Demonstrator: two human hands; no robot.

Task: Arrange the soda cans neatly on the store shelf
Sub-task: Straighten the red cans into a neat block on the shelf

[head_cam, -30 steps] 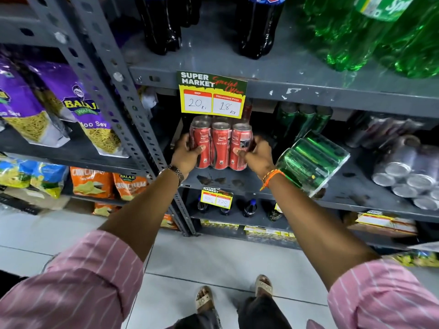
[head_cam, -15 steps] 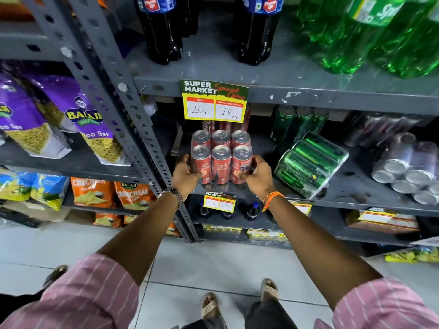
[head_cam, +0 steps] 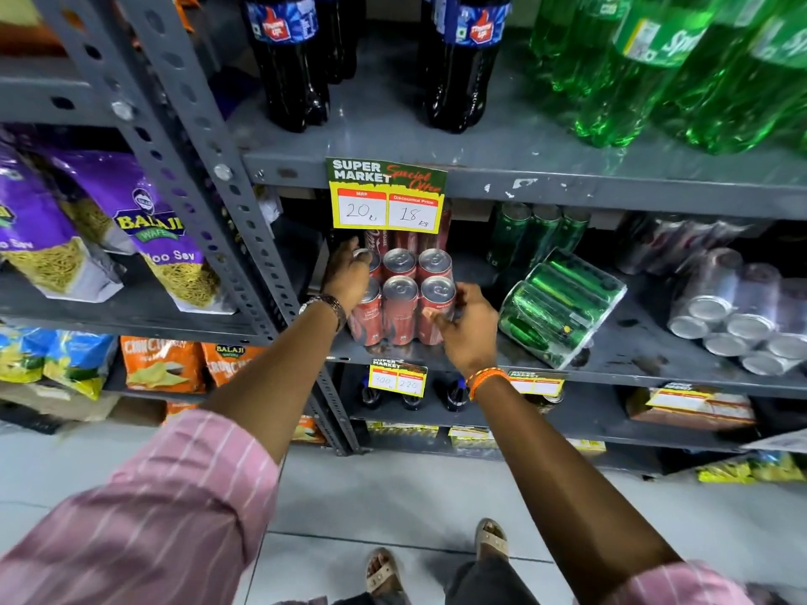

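A block of red soda cans (head_cam: 399, 307), two rows of three, stands upright near the front of the grey shelf (head_cam: 633, 347). More red cans (head_cam: 375, 242) stand behind it, partly hidden by a price tag (head_cam: 386, 196). My left hand (head_cam: 349, 277) lies over the block's left side, with its fingers curled on the rear left can's top. My right hand (head_cam: 469, 329) grips the side of the front right can with thumb and fingers.
A wrapped pack of green cans (head_cam: 561, 305) lies tilted just right of my right hand, with upright green cans (head_cam: 537, 233) behind it. Wrapped silver cans (head_cam: 742, 316) lie further right. A slotted steel post (head_cam: 196, 137) rises to the left. Cola bottles (head_cam: 288, 72) stand on the shelf above.
The red cans came forward and now stand at the shelf's front. My left hand moved from the block's side up onto its rear left can. My right hand stays at the front right can.
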